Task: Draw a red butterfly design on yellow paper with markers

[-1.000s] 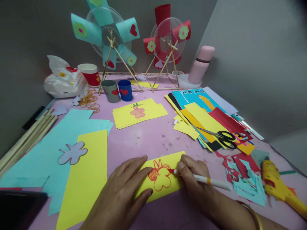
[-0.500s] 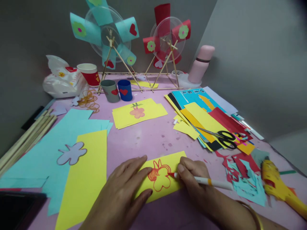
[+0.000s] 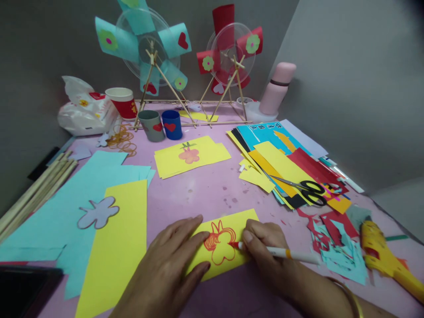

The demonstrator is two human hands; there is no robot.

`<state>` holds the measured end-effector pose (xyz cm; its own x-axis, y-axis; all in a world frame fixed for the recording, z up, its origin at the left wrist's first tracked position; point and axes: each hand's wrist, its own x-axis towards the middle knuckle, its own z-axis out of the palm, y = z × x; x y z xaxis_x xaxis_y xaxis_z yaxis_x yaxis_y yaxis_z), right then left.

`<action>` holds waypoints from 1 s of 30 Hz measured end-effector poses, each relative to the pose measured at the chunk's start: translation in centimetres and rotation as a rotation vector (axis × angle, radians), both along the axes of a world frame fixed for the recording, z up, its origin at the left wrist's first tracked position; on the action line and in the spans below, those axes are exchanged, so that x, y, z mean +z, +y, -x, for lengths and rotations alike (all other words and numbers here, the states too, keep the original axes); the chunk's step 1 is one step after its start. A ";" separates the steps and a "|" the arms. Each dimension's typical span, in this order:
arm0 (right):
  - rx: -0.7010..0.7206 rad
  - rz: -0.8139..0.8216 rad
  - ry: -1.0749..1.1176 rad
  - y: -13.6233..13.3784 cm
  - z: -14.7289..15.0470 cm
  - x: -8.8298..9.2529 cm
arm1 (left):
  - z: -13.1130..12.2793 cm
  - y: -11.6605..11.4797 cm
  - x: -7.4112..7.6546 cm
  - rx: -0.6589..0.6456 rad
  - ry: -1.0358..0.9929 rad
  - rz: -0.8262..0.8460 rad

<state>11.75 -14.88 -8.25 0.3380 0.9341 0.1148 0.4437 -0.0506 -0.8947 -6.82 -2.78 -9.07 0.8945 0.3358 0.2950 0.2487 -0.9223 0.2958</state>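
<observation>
A yellow paper card [image 3: 240,263] lies at the front middle of the table, bearing a butterfly outline [image 3: 222,255] in red, its upper left wing filled with curved strokes. My left hand [image 3: 177,251] rests flat on the card's left end, fingers spread. In my right hand [image 3: 265,240] is a white marker [image 3: 291,255] with a red tip, which touches the right wing of the drawing. A purple butterfly cutout [image 3: 99,213] lies to the left, over a yellow sheet [image 3: 115,251] and light blue paper [image 3: 82,176]. Farther back, yellow cards [image 3: 212,152] carry a pink butterfly.
Black-handled scissors [image 3: 311,192] lie on stacked coloured paper [image 3: 274,159] at right, near paper scraps [image 3: 341,251] and a yellow glue gun [image 3: 377,251]. Two paper pinwheels on stick stands, cups [image 3: 151,126] and a pink flask [image 3: 277,90] stand behind. Wooden sticks [image 3: 39,190] lie at left.
My right hand and the marker tip have shifted slightly left and down along the butterfly's right wing. The left hand stays put on the card.
</observation>
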 end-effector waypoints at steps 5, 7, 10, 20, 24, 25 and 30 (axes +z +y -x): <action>-0.062 -0.023 0.145 -0.5 -0.2 -0.9 | 0.0 0.1 0.0 0.000 0.000 0.009; -0.129 -0.046 0.242 -0.4 -0.1 -1.1 | 0.0 0.1 0.0 0.005 0.008 0.002; -0.198 -0.069 0.343 0.1 0.5 -1.0 | 0.1 0.1 -0.1 0.007 0.013 -0.005; -0.001 -0.018 0.082 0.4 0.4 -0.1 | 0.3 0.1 -0.1 0.006 0.005 0.019; 0.078 -0.072 -0.035 0.4 0.2 -0.1 | 0.3 0.1 -0.2 0.009 0.013 0.047; 0.095 -0.074 -0.055 0.4 0.2 -0.1 | 0.3 0.0 -0.3 0.012 0.014 0.054; 0.120 -0.086 -0.118 0.4 0.3 -0.3 | 0.2 0.0 -0.1 0.007 0.027 0.055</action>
